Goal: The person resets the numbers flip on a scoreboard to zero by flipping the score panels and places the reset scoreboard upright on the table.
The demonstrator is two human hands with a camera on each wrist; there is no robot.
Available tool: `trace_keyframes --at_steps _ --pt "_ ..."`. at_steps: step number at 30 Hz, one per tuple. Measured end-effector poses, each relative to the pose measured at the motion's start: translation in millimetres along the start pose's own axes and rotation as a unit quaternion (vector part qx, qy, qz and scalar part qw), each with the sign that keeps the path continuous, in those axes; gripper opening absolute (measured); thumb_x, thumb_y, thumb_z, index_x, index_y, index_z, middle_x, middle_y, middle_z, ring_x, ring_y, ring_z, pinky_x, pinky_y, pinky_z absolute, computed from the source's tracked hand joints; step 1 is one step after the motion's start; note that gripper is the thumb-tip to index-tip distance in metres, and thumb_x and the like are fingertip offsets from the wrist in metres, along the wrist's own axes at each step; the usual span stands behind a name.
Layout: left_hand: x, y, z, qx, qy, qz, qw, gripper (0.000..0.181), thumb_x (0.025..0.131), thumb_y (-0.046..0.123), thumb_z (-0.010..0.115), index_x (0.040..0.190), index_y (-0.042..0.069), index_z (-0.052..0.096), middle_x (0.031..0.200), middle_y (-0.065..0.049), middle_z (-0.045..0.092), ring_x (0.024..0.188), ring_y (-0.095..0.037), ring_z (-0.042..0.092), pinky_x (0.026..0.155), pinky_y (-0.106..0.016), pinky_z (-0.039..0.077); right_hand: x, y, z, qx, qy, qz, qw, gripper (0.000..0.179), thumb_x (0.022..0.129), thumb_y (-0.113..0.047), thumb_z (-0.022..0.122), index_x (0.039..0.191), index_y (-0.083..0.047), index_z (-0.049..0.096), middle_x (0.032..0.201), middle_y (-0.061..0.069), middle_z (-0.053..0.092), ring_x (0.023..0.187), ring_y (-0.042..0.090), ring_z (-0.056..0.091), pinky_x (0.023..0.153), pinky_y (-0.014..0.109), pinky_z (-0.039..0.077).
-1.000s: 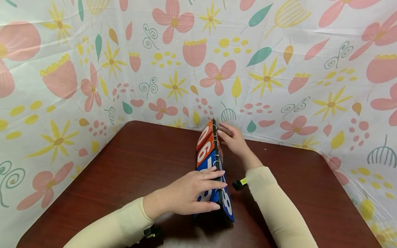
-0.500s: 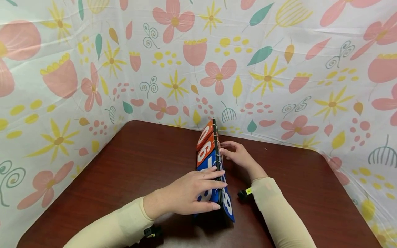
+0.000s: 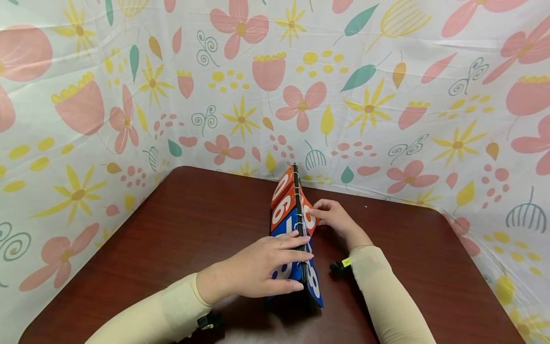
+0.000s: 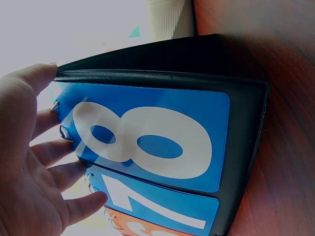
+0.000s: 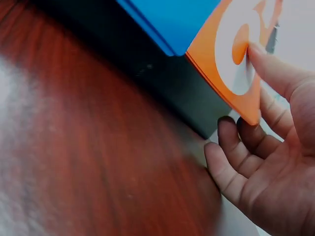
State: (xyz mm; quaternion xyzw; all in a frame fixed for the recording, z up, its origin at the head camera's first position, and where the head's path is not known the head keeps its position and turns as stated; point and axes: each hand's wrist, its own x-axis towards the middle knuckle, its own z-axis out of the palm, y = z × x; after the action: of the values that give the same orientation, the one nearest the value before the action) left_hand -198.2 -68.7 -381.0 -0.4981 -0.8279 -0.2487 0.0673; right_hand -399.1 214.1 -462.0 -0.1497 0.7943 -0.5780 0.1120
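Note:
A tabletop flip scoreboard [image 3: 299, 220] stands like a tent on the table, with blue and orange number cards hung on rings along its top edge. My left hand [image 3: 258, 267] lies across the near part of that edge, its fingers stretched over the top. In the left wrist view, a blue card with an 8 [image 4: 202, 115] hangs beside these fingers. On the scoreboard's right side, my right hand [image 3: 339, 223] pinches an orange number card [image 5: 206, 59], thumb on the printed face and fingers behind. The card's lower corner is lifted away from the black backing [image 5: 182, 98].
The scoreboard stands on a dark red-brown wooden table [image 3: 206, 215]. A white cloth with a flower print [image 3: 378, 157] hangs around the table's back and sides. Small black wrist cameras sit under both sleeves.
My right hand has come nearer along the scoreboard from its far end and now pinches an orange card, swinging it outward. My left hand has stayed in place on the top edge.

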Motion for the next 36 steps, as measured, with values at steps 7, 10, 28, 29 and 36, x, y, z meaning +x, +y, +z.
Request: trace_keyframes --at_steps 7,10,28,29,36 --pt "-0.8 0.3 0.6 -0.004 -0.003 -0.009 0.9999 0.055 0.102 0.054 0.055 0.151 0.030 0.052 0.167 0.006 0.035 0.158 -0.020 0.029 0.124 -0.049 0.035 -0.3 1.0 -4.2 0.046 -0.004 0.000 0.9989 0.024 0.098 -0.027 0.072 0.096 -0.003 0.068 0.090 0.002 0.072 0.075 0.016 0.072 0.070 0.031 0.064" --pt "-1.0 0.1 1.5 -0.005 -0.004 -0.010 0.9999 0.055 0.103 0.055 0.054 0.152 0.031 0.052 0.167 0.007 0.035 0.159 -0.020 0.028 0.124 -0.049 0.036 -0.8 1.0 -3.7 0.049 0.001 -0.005 0.9988 0.025 0.098 -0.027 0.071 0.098 -0.002 0.068 0.090 0.001 0.072 0.075 0.015 0.071 0.070 0.031 0.064" --pt "0.1 -0.7 2.6 -0.002 0.012 0.013 0.9998 0.054 0.103 0.053 0.056 0.150 0.026 0.055 0.165 0.002 0.040 0.157 -0.023 0.032 0.124 -0.047 0.036 -2.4 -6.8 -3.0 0.042 0.100 -0.002 0.9941 0.018 0.099 -0.029 0.071 0.092 -0.013 0.065 0.080 -0.005 0.063 0.073 0.011 0.061 0.064 0.024 0.056" --pt "0.1 -0.7 2.5 -0.002 0.011 0.012 0.9999 0.054 0.103 0.053 0.056 0.150 0.026 0.054 0.165 0.002 0.040 0.157 -0.023 0.032 0.124 -0.047 0.036 -2.2 -6.9 -3.2 0.041 0.099 -0.002 0.9943 0.019 0.099 -0.029 0.070 0.091 -0.012 0.065 0.081 -0.005 0.064 0.072 0.011 0.061 0.064 0.024 0.056" --pt "0.0 -0.1 1.5 -0.005 0.002 0.003 1.0000 0.054 0.103 0.052 0.055 0.151 0.028 0.053 0.166 0.004 0.039 0.158 -0.022 0.031 0.124 -0.048 0.036 -2.7 -9.8 -4.0 0.028 0.129 0.000 0.9912 0.030 0.097 -0.033 0.073 0.106 -0.005 0.074 0.087 -0.007 0.070 0.073 0.010 0.063 0.065 0.024 0.057"
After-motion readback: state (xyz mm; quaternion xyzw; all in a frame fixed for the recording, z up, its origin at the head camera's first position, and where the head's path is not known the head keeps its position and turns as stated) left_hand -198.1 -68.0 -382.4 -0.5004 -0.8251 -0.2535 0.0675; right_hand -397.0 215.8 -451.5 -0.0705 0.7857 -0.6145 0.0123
